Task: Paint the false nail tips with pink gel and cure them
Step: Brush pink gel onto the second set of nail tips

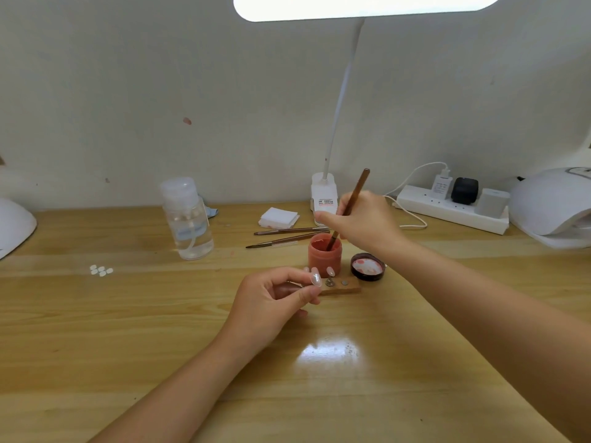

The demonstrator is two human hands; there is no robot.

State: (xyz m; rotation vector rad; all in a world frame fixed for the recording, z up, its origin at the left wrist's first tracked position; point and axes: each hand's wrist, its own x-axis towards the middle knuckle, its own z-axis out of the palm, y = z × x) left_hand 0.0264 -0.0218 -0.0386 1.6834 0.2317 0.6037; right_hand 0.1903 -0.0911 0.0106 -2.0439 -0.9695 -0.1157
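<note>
An open jar of pink gel (324, 255) stands mid-table, its black lid (367, 266) lying inside-up to its right. My right hand (364, 223) grips a brown brush (351, 199) whose tip dips into the jar. My left hand (271, 302) pinches a small stand bearing a clear false nail tip (316, 278), just left of a wooden holder block (343, 286). Another clear tip (330, 271) stands on that block. Several loose tips (101, 270) lie at the left.
A clear pump bottle (188, 219) stands left of the jar. Two spare brushes (287, 236) and a stack of wipes (279, 217) lie behind it. A clip lamp (324, 196), a power strip (454, 206) and a white curing lamp (553, 203) line the back and right.
</note>
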